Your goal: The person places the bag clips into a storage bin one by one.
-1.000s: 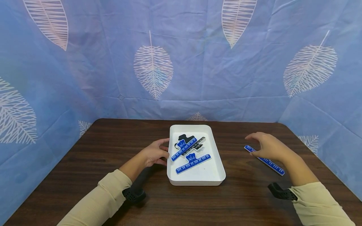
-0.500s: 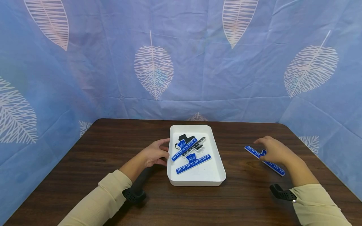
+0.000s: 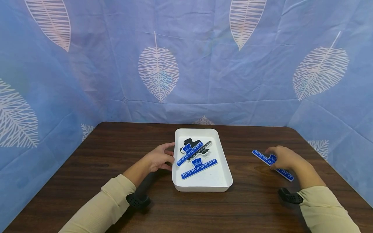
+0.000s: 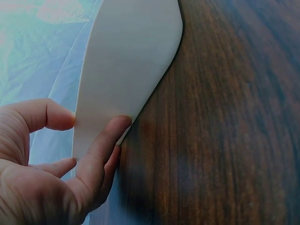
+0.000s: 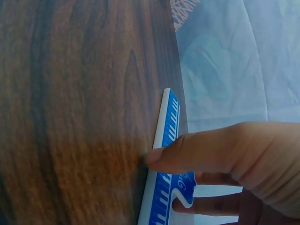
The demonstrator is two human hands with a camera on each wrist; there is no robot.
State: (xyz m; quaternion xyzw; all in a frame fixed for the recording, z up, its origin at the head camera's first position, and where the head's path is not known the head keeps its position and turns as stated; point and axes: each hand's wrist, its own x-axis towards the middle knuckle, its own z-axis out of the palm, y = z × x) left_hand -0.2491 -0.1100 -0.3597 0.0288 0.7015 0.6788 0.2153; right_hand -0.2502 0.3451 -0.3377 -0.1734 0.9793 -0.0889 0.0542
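A blue music clip (image 3: 261,156) with a piano-key print lies slantwise on the table at the right. My right hand (image 3: 286,158) pinches its middle; in the right wrist view the thumb (image 5: 171,157) is on one long edge and other fingers are behind the clip's tab. At the centre stands a white tray (image 3: 218,176). Loosely bent fingers of my left hand (image 3: 159,158) touch the tray's left wall from outside, as the left wrist view also shows. In the tray lie a blue clip (image 3: 199,170), another blue clip (image 3: 189,154) and a black-and-white keyboard clip (image 3: 207,145), partly overlapping.
A black piece (image 3: 191,141) lies partly under the upper blue clip in the tray. The dark wooden table (image 3: 221,213) carries everything. A blue cloth (image 3: 192,64) with white leaf prints hangs behind and along both sides.
My right hand has come down and slightly right onto the table's blue clip, its thumb and fingers closing at the clip's middle. The left hand and the tray have stayed put.
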